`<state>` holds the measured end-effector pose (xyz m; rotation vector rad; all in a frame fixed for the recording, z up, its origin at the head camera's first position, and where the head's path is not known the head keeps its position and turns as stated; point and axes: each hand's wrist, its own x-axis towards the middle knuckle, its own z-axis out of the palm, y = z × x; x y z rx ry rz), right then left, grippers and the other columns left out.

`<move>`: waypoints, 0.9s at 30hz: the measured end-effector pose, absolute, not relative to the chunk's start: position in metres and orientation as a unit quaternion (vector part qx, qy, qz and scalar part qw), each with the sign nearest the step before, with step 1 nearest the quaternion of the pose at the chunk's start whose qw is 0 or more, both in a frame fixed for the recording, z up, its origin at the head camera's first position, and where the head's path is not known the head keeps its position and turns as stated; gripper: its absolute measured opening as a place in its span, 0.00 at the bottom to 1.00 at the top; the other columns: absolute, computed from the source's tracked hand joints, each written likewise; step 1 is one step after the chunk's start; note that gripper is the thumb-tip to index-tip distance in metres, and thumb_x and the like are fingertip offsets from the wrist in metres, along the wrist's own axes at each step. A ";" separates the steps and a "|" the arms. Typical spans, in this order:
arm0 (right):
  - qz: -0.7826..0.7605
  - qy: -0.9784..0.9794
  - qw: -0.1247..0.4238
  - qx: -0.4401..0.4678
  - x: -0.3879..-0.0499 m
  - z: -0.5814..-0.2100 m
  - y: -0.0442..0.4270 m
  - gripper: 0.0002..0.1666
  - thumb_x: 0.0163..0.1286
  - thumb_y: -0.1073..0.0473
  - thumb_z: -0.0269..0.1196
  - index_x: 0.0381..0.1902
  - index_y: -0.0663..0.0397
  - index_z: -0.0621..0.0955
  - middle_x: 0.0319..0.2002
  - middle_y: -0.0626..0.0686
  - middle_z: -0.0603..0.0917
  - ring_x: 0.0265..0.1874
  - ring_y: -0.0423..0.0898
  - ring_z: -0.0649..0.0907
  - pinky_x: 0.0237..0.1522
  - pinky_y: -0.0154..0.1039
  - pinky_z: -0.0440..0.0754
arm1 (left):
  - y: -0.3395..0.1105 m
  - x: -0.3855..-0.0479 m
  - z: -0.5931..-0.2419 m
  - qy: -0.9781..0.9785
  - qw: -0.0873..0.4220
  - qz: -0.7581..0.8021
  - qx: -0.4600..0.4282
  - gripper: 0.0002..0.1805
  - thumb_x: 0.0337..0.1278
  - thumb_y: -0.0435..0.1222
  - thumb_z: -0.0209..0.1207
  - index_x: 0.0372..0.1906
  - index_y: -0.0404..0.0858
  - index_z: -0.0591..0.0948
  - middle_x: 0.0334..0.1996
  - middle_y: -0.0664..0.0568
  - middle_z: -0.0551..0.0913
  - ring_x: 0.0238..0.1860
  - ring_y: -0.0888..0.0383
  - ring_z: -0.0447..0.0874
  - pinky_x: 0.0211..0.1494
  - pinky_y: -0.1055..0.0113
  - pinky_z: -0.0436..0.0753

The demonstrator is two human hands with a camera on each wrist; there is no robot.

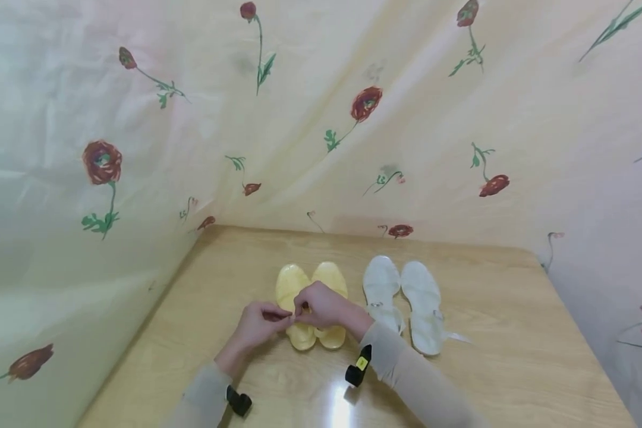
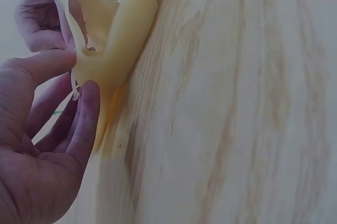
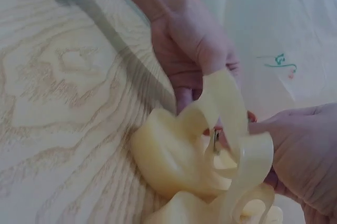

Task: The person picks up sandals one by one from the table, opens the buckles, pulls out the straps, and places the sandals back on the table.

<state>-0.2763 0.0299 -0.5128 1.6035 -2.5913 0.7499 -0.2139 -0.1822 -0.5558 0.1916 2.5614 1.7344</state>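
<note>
A pair of yellow strapped sandals stands on a pale wood-grain table (image 1: 519, 362), toe ends pointing away from the person, and both hands meet above the heel half of the left yellow sandal (image 1: 290, 285). The left hand (image 1: 262, 326) has its thumb and fingertips closed in a pinch on that sandal's yellow ankle strap (image 3: 226, 95). The right hand (image 1: 327, 306) is bent round, thumb and forefinger drawn together close to the left fingertips; they seem to pinch the same strap, though their tips are partly hidden. A small metal buckle (image 3: 216, 141) shows among the looped yellow bands. The right yellow sandal (image 1: 330, 273) stands just beside its mate, partly covered by the right hand. To the right lie a left white sandal (image 1: 381, 278) and a right white sandal (image 1: 424, 291), side by side, with a loose white strap (image 1: 459, 337) trailing onto the wood. Each light sleeve ends near a black wrist device, and a poppy-print cloth (image 1: 428, 137) hangs behind the table and along its sides.
</note>
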 end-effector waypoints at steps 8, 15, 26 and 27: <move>0.274 -0.810 -0.004 0.518 -0.282 -0.515 0.036 0.08 0.67 0.61 0.75 0.28 0.50 0.87 0.26 0.44 0.90 0.24 0.36 0.82 0.31 0.20 0.75 | -0.180 -0.219 -0.548 0.835 0.028 0.547 0.052 0.09 0.56 0.33 0.77 0.38 0.32 0.92 0.34 0.42 0.93 0.29 0.64 0.86 0.34 0.75 0.85; 0.290 -0.801 0.004 0.524 -0.282 -0.517 0.039 0.09 0.67 0.66 0.73 0.28 0.52 0.85 0.25 0.46 0.88 0.24 0.37 0.81 0.30 0.21 0.75 | -0.179 -0.218 -0.549 0.839 0.021 0.541 0.052 0.08 0.56 0.32 0.76 0.39 0.32 0.92 0.35 0.42 0.93 0.31 0.62 0.88 0.36 0.74 0.86; 0.296 -0.811 -0.024 0.505 -0.281 -0.513 0.042 0.07 0.67 0.67 0.71 0.32 0.53 0.84 0.32 0.49 0.89 0.31 0.41 0.87 0.34 0.24 0.81 | -0.177 -0.214 -0.553 0.838 0.002 0.544 0.046 0.06 0.55 0.31 0.76 0.37 0.33 0.92 0.32 0.45 0.92 0.29 0.65 0.86 0.35 0.74 0.86; 0.295 -0.813 -0.033 0.501 -0.281 -0.512 0.041 0.05 0.67 0.67 0.71 0.33 0.53 0.85 0.33 0.49 0.90 0.33 0.41 0.87 0.35 0.24 0.82 | -0.177 -0.214 -0.554 0.837 0.001 0.546 0.046 0.06 0.55 0.30 0.76 0.37 0.33 0.92 0.32 0.44 0.92 0.28 0.65 0.86 0.35 0.74 0.86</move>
